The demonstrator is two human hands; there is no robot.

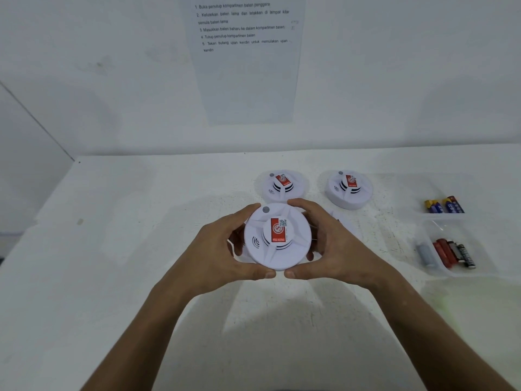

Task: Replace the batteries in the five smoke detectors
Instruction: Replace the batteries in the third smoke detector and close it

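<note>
A white smoke detector (277,237) sat at frame centre, raised above the bench (141,249), label side up. The left hand (222,249) and right hand (332,244) both grasped its rim, thumbs meeting at the near edge. Two further detectors (283,184) (349,189) rested behind. Trays at right held batteries (444,206) (451,253).
</note>
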